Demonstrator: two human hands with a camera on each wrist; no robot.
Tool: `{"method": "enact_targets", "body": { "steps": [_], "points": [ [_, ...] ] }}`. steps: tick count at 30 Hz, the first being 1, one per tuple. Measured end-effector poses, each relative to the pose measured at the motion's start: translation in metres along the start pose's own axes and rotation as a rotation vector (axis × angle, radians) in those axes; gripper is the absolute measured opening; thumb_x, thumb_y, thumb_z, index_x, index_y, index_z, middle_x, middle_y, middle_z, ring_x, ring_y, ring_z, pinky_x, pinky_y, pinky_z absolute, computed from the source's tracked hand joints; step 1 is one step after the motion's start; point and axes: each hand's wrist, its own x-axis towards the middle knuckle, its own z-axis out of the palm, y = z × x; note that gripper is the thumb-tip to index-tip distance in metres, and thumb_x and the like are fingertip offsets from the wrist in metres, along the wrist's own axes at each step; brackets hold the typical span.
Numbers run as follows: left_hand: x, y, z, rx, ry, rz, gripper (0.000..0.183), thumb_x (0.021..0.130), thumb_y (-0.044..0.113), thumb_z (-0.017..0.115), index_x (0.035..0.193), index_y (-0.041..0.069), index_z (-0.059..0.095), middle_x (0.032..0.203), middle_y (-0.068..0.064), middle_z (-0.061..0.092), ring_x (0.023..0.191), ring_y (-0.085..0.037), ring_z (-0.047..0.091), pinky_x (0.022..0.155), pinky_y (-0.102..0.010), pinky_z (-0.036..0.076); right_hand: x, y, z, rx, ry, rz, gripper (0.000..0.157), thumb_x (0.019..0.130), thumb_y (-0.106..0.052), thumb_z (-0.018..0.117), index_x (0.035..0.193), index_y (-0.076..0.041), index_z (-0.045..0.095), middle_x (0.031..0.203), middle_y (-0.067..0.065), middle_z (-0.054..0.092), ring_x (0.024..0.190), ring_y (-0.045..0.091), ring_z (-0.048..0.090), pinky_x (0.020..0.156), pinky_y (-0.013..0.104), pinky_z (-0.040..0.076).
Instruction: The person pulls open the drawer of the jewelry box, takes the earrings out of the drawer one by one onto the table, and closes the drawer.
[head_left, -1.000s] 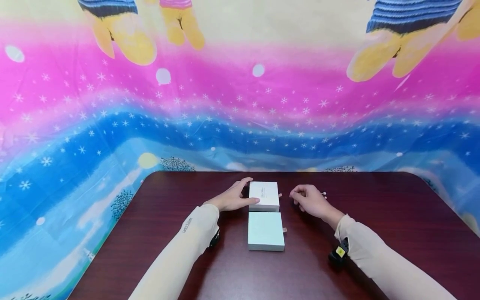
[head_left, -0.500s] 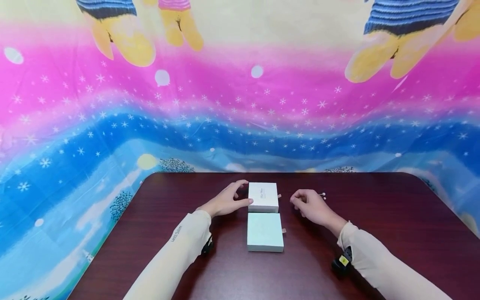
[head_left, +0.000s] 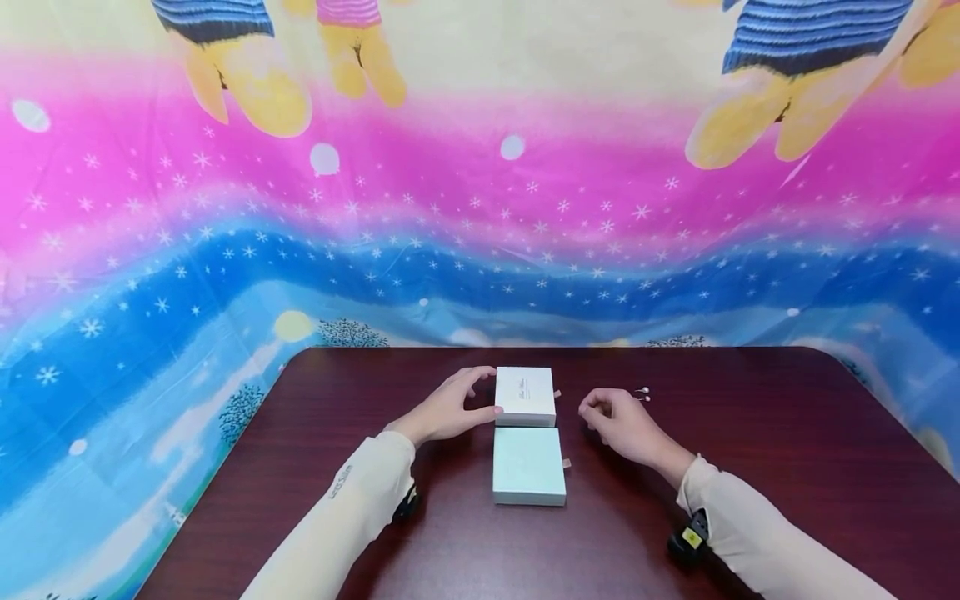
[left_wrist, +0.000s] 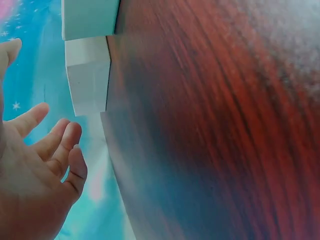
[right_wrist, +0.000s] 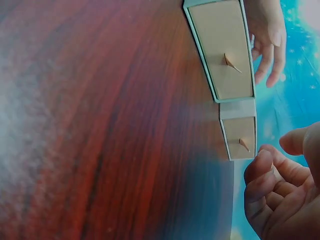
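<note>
Head view, left fingers (head_left: 471,376) spread beside white box (head_left: 524,393), mint box (head_left: 528,465) just in front, right fingers (head_left: 591,408) loosely curled

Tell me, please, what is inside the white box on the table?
The white box is closed, so its inside is covered and cannot be seen. The right wrist view shows its beige drawer front with a small pull tab.

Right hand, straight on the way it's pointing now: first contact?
Probably the small pull tab on the white box, then the box's side. The right hand points that way in the head view; its height over the table is hard to judge, so it might pass above.
</note>
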Motion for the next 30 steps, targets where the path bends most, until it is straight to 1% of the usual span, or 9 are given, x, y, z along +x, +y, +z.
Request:
{"method": "enact_targets", "body": {
  "steps": [3, 7, 10, 13, 18, 25, 30],
  "points": [
    [-0.004, 0.0, 0.001, 0.035, 0.027, 0.016, 0.071, 0.088, 0.055, 0.061, 0.147, 0.024, 0.038, 0.151, 0.001, 0.04, 0.12, -0.022, 0.054, 0.1, -0.044, 0.045, -0.003, 0.0, 0.002, -0.017, 0.013, -0.004, 0.017, 0.098, -0.015, 0.054, 0.101, -0.002, 0.064, 0.076, 0.015, 0.061, 0.054, 0.015, 0.051, 0.051, 0.03, 0.045],
    [-0.011, 0.0, 0.003, 0.076, 0.082, 0.026, 0.064, 0.089, 0.054, 0.061, 0.144, 0.026, 0.042, 0.149, 0.004, 0.043, 0.116, -0.019, 0.057, 0.098, -0.042, 0.046, -0.006, -0.001, 0.003, -0.031, 0.012, -0.012, 0.017, 0.098, -0.015, 0.054, 0.099, -0.002, 0.065, 0.074, 0.014, 0.06, 0.054, 0.014, 0.051, 0.052, 0.029, 0.046],
    [-0.015, 0.002, 0.003, 0.086, 0.118, 0.039, 0.061, 0.089, 0.051, 0.062, 0.142, 0.026, 0.045, 0.146, 0.005, 0.045, 0.113, -0.017, 0.058, 0.096, -0.041, 0.046, -0.007, -0.002, 0.003, -0.033, 0.016, -0.011, 0.016, 0.097, -0.014, 0.054, 0.099, -0.002, 0.065, 0.074, 0.014, 0.06, 0.053, 0.014, 0.051, 0.052, 0.029, 0.046],
    [-0.02, 0.005, 0.003, 0.095, 0.138, 0.052, 0.058, 0.089, 0.05, 0.063, 0.14, 0.026, 0.047, 0.144, 0.005, 0.047, 0.111, -0.016, 0.058, 0.095, -0.041, 0.046, -0.01, -0.001, 0.003, -0.039, 0.017, -0.002, 0.016, 0.097, -0.015, 0.055, 0.098, -0.003, 0.065, 0.073, 0.013, 0.06, 0.053, 0.015, 0.052, 0.052, 0.029, 0.046],
    [-0.027, 0.012, 0.003, 0.109, 0.15, 0.061, 0.055, 0.089, 0.048, 0.063, 0.138, 0.027, 0.048, 0.143, 0.005, 0.049, 0.11, -0.016, 0.058, 0.095, -0.042, 0.045, -0.015, 0.001, 0.003, -0.049, 0.006, -0.001, 0.016, 0.097, -0.017, 0.056, 0.098, -0.005, 0.065, 0.069, 0.01, 0.058, 0.053, 0.015, 0.052, 0.053, 0.028, 0.046],
    [-0.035, 0.017, 0.008, 0.122, 0.138, 0.082, 0.058, 0.089, 0.05, 0.062, 0.139, 0.024, 0.048, 0.145, 0.002, 0.047, 0.113, -0.021, 0.059, 0.103, -0.047, 0.041, -0.023, 0.001, 0.007, -0.047, -0.019, -0.034, 0.014, 0.097, -0.018, 0.057, 0.095, -0.007, 0.066, 0.064, 0.009, 0.058, 0.049, 0.012, 0.051, 0.051, 0.028, 0.045],
    [-0.04, 0.02, 0.011, 0.141, 0.125, 0.085, 0.059, 0.089, 0.051, 0.062, 0.14, 0.026, 0.047, 0.145, 0.002, 0.047, 0.114, -0.018, 0.059, 0.104, -0.047, 0.04, -0.026, 0.0, 0.01, -0.053, -0.032, -0.053, 0.013, 0.097, -0.018, 0.058, 0.095, -0.008, 0.067, 0.062, 0.008, 0.057, 0.048, 0.011, 0.05, 0.051, 0.027, 0.045]
  ]
}}
